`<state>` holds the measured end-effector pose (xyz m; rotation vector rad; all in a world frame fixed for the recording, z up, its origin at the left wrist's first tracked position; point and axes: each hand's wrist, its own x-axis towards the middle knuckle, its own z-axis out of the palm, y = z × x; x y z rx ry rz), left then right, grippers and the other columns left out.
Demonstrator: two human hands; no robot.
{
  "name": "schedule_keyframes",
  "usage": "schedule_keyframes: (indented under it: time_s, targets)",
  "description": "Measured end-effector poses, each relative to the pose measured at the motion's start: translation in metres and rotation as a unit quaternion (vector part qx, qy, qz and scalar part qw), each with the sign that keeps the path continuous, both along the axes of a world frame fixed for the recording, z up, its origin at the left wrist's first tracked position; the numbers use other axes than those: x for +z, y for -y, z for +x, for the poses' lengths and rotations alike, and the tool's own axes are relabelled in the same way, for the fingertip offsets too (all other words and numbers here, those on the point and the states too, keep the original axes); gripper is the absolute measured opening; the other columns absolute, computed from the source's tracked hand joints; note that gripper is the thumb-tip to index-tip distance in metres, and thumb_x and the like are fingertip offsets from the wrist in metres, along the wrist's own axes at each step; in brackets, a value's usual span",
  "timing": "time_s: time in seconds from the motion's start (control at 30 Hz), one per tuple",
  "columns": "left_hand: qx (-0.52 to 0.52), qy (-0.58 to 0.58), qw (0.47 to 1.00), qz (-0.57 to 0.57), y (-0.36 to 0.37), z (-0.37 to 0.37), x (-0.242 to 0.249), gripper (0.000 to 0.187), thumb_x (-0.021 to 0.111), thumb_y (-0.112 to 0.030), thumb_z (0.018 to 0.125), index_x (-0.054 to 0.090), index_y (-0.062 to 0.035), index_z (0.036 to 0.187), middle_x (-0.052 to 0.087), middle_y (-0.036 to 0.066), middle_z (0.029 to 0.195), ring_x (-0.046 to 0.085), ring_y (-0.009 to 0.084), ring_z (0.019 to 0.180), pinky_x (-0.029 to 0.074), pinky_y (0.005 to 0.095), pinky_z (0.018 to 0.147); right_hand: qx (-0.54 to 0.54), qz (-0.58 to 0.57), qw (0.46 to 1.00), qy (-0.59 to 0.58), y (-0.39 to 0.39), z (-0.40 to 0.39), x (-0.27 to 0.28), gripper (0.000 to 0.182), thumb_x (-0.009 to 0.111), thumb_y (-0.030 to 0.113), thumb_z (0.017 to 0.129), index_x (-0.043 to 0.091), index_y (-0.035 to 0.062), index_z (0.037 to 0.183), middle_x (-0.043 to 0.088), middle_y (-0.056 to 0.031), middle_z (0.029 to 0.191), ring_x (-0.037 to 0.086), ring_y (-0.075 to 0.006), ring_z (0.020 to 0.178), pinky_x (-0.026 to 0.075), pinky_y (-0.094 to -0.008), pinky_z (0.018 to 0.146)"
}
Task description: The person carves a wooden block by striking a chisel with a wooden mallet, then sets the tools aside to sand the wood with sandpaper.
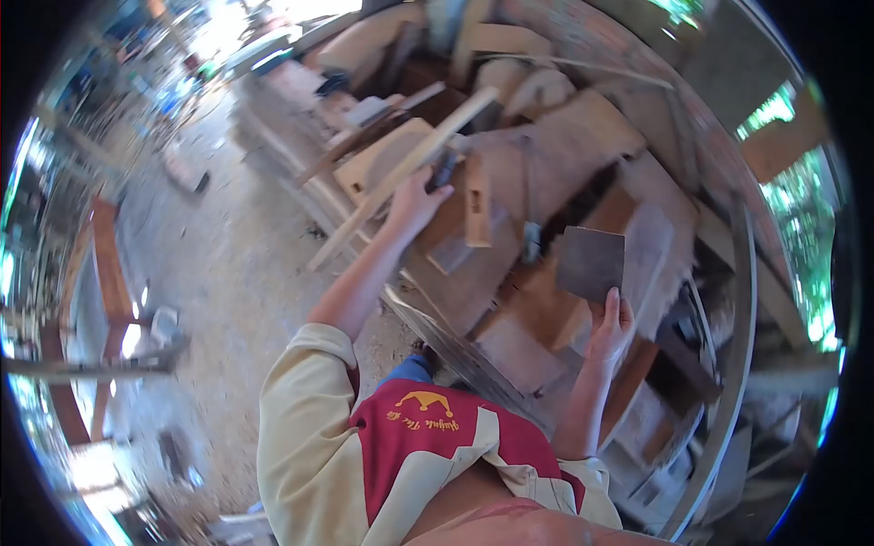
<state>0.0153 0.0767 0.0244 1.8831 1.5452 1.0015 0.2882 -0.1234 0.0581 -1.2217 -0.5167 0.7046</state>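
Observation:
My right hand [610,332] pinches the lower edge of a flat, dark grey-brown square sheet [591,263], thumb and fingers closed on its corner. My left hand [419,202] is stretched out over the wood pile, its fingers closed around a small dark object [443,169] whose kind I cannot tell. A long pale wooden strip [378,211] runs slantwise beside that hand and overlaps it in this view. Close to its fingertips lies a short light wooden block [477,200] with slots cut in it.
Stacked boards and wood offcuts [564,136] fill the middle and right. A brick wall [637,55] curves behind them. Concrete floor [246,237] stretches to the left, with a brown wooden frame [111,264] at the far left. A curved pale strip [742,318] borders the pile's right side.

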Motion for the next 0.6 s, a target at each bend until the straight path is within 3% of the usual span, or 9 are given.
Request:
schedule_keyframes:
  time_s: [0.07, 0.13, 0.23, 0.27, 0.3, 0.37, 0.4, 0.5, 0.6]
  targets:
    - [-0.003, 0.008, 0.999, -0.05, -0.025, 0.023, -0.014, 0.034, 0.066, -0.028, 0.072, 0.056, -0.0013, 0.091, 0.059, 0.023, 0.086, 0.057, 0.0387, 0.084, 0.043, 0.0429, 0.073, -0.081, 0.023, 0.996, -0.006, 0.031, 0.023, 0.006, 0.017, 0.056, 0.018, 0.086, 0.06, 0.0016, 0.086, 0.059, -0.0019, 0.079, 0.054, -0.0092, 0.07, 0.045, -0.0218, 0.063]
    - [-0.046, -0.085, 0.995, -0.03, -0.045, 0.043, -0.016, 0.032, 0.066, -0.029, 0.071, 0.057, -0.0028, 0.086, 0.06, 0.022, 0.083, 0.058, 0.0372, 0.081, 0.044, 0.0432, 0.071, -0.161, 0.045, 0.986, -0.008, 0.066, 0.042, 0.017, 0.017, 0.057, 0.019, 0.085, 0.06, 0.0023, 0.085, 0.059, -0.0014, 0.077, 0.054, -0.0079, 0.066, 0.044, -0.0205, 0.058]
    - [-0.046, -0.168, 0.984, -0.027, -0.068, 0.071, -0.027, 0.034, 0.068, -0.03, 0.07, 0.058, -0.001, 0.085, 0.061, 0.021, 0.083, 0.059, 0.0359, 0.081, 0.045, 0.0429, 0.071, -0.318, 0.015, 0.948, -0.015, 0.119, 0.059, 0.034, 0.015, 0.06, 0.022, 0.083, 0.059, 0.0065, 0.08, 0.057, 0.0038, 0.067, 0.042, -0.0004, 0.047, 0.029, -0.0144, 0.041]
    - [-0.048, -0.194, 0.98, -0.018, -0.076, 0.079, -0.031, 0.035, 0.068, -0.03, 0.069, 0.058, -0.0001, 0.085, 0.061, 0.021, 0.083, 0.059, 0.0358, 0.082, 0.045, 0.0429, 0.071, -0.342, 0.003, 0.94, -0.006, 0.142, 0.071, 0.024, 0.021, 0.056, 0.026, 0.085, 0.06, 0.0057, 0.091, 0.061, -0.0016, 0.081, 0.052, -0.0061, 0.06, 0.039, -0.0176, 0.05]
    - [-0.05, -0.198, 0.979, -0.024, -0.084, 0.085, -0.038, 0.037, 0.069, -0.03, 0.068, 0.059, 0.0007, 0.087, 0.061, 0.021, 0.085, 0.059, 0.0346, 0.084, 0.046, 0.0421, 0.074, -0.365, 0.003, 0.931, -0.005, 0.154, 0.071, 0.028, 0.021, 0.056, 0.026, 0.085, 0.06, 0.0057, 0.091, 0.061, -0.0016, 0.081, 0.052, -0.0061, 0.06, 0.039, -0.0176, 0.05]
    - [-0.032, -0.25, 0.967, -0.031, -0.084, 0.097, -0.035, 0.037, 0.067, -0.031, 0.07, 0.06, -0.0022, 0.093, 0.062, 0.02, 0.088, 0.059, 0.0329, 0.088, 0.047, 0.0409, 0.077, -0.434, 0.051, 0.898, 0.053, 0.168, 0.07, 0.038, 0.032, 0.05, 0.03, 0.088, 0.058, 0.0049, 0.106, 0.058, -0.0078, 0.101, 0.056, -0.0141, 0.084, 0.046, -0.025, 0.07]
    - [-0.013, -0.271, 0.961, -0.047, -0.079, 0.105, -0.029, 0.035, 0.066, -0.03, 0.072, 0.061, -0.0035, 0.093, 0.062, 0.018, 0.092, 0.059, 0.0327, 0.09, 0.047, 0.0416, 0.077, -0.422, 0.038, 0.904, 0.054, 0.183, 0.076, 0.029, 0.042, 0.046, 0.037, 0.089, 0.054, 0.0045, 0.115, 0.051, -0.0105, 0.117, 0.05, -0.0177, 0.101, 0.04, -0.0277, 0.082]
    - [0.032, -0.349, 0.936, -0.037, -0.068, 0.123, -0.017, 0.03, 0.063, -0.031, 0.075, 0.063, -0.0066, 0.093, 0.06, 0.015, 0.098, 0.057, 0.0323, 0.095, 0.047, 0.0435, 0.079, -0.467, 0.009, 0.876, 0.124, 0.194, 0.08, 0.016, 0.04, 0.046, 0.035, 0.089, 0.054, 0.0048, 0.114, 0.051, -0.0092, 0.117, 0.05, -0.0165, 0.1, 0.039, -0.0273, 0.084]
    - [-0.004, -0.394, 0.918, 0.036, -0.048, 0.139, 0.0, 0.034, 0.063, -0.034, 0.074, 0.063, -0.005, 0.091, 0.06, 0.016, 0.097, 0.056, 0.0318, 0.096, 0.045, 0.0426, 0.081, -0.381, -0.037, 0.888, 0.254, 0.184, 0.079, -0.015, 0.034, 0.039, 0.021, 0.092, 0.052, 0.0001, 0.115, 0.053, -0.009, 0.117, 0.05, -0.0165, 0.104, 0.039, -0.0291, 0.087]
